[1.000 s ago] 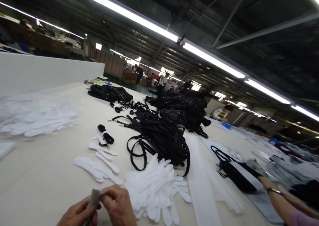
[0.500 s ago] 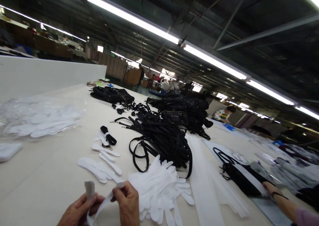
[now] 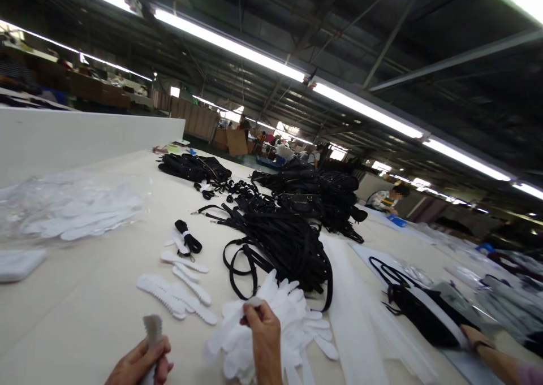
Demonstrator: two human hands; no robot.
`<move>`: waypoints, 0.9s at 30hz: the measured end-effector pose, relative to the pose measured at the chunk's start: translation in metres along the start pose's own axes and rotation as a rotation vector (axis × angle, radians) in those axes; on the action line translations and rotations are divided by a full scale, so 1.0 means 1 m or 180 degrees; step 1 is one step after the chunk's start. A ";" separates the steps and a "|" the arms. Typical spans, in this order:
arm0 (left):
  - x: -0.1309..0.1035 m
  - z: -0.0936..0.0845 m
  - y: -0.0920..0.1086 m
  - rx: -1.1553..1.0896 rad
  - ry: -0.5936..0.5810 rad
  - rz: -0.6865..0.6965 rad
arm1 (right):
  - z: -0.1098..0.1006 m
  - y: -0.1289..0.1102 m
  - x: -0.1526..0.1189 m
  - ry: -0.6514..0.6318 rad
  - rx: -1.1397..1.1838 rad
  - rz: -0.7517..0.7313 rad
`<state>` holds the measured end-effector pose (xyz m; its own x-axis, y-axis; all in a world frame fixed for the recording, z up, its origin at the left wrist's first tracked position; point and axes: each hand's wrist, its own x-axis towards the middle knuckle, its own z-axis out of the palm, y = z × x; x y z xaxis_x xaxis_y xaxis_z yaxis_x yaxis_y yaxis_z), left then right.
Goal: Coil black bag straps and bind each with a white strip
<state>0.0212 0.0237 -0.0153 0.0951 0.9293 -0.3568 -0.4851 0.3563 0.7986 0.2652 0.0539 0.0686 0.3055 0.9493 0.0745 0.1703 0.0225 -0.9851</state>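
My left hand (image 3: pixel 142 362) is closed on a small stack of white strips with scalloped edges (image 3: pixel 153 327), its rounded end sticking up past the thumb. My right hand (image 3: pixel 265 331) pinches a white strip (image 3: pixel 253 301) over a loose pile of similar white strips (image 3: pixel 292 314); part of the held strip looks blurred below the fingers. Several scalloped white strips (image 3: pixel 163 294) lie flat just beyond my left hand. Past them rests a bundled black strap (image 3: pixel 189 237). A heap of black straps (image 3: pixel 280 241) with metal clips lies behind the white pile.
Black bags (image 3: pixel 314 187) are piled at the back. A clear plastic bag of white pieces (image 3: pixel 80 207) lies left, above a white block (image 3: pixel 19 264). Long white sheets (image 3: pixel 352 311) lie right. Another person's hand (image 3: pixel 473 335) touches a black bag (image 3: pixel 424 314) at far right.
My right hand has moved right and slightly up, away from my left hand, to above the white pile. My left hand stays low with its stack. The view has shifted slightly.
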 end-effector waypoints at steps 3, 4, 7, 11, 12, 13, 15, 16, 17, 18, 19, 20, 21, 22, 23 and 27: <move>-0.005 0.001 0.003 0.0180 -0.0133 -0.0036 | -0.038 -0.011 0.018 -0.0074 -0.0658 -0.0084; -0.007 0.001 0.006 0.0266 -0.0219 -0.0031 | -0.049 -0.015 0.024 -0.0094 -0.1049 -0.0133; -0.012 0.001 0.014 0.0419 -0.0546 0.0009 | -0.064 -0.023 0.031 0.0342 -0.2004 -0.0562; -0.016 0.003 0.020 0.0520 -0.0645 -0.0028 | -0.030 -0.031 0.006 -0.0142 -0.1762 -0.0660; -0.016 0.003 0.020 0.0587 -0.0668 -0.0043 | -0.015 -0.033 -0.004 -0.0529 -0.1532 -0.0513; -0.016 0.003 0.021 0.0673 -0.0696 -0.0052 | 0.002 -0.035 -0.014 -0.0916 -0.1282 -0.0371; -0.017 0.003 0.020 0.0866 -0.0768 -0.0033 | 0.034 -0.039 -0.031 -0.1537 -0.0827 -0.0243; -0.017 0.003 0.020 0.0949 -0.0804 -0.0004 | 0.048 -0.040 -0.036 -0.1767 -0.0642 -0.0260; -0.017 0.002 0.020 0.1012 -0.0842 0.0030 | 0.059 -0.041 -0.040 -0.1934 -0.0498 -0.0303; -0.017 0.002 0.020 0.1050 -0.0880 0.0055 | 0.067 -0.042 -0.042 -0.2033 -0.0388 -0.0344; -0.017 0.001 0.020 0.1067 -0.0910 0.0069 | 0.073 -0.041 -0.043 -0.2074 -0.0309 -0.0356; -0.017 0.001 0.019 0.1075 -0.0930 0.0069 | 0.077 -0.039 -0.043 -0.2055 -0.0253 -0.0335; -0.018 0.001 0.019 0.1082 -0.0935 0.0063 | 0.079 -0.036 -0.043 -0.1979 -0.0209 -0.0283; -0.018 0.001 0.019 0.1091 -0.0937 0.0057 | 0.080 -0.032 -0.042 -0.1871 -0.0172 -0.0218; -0.018 0.001 0.019 0.1096 -0.0938 0.0056 | 0.080 -0.028 -0.042 -0.1756 -0.0138 -0.0155; -0.019 0.003 0.022 0.1124 -0.0849 0.0016 | 0.080 -0.015 -0.041 -0.1315 -0.0160 0.0046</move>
<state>0.0116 0.0144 0.0103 0.3370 0.9072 -0.2519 -0.1638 0.3200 0.9331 0.1753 0.0394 0.0678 -0.0918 0.9956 -0.0178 0.2175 0.0026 -0.9761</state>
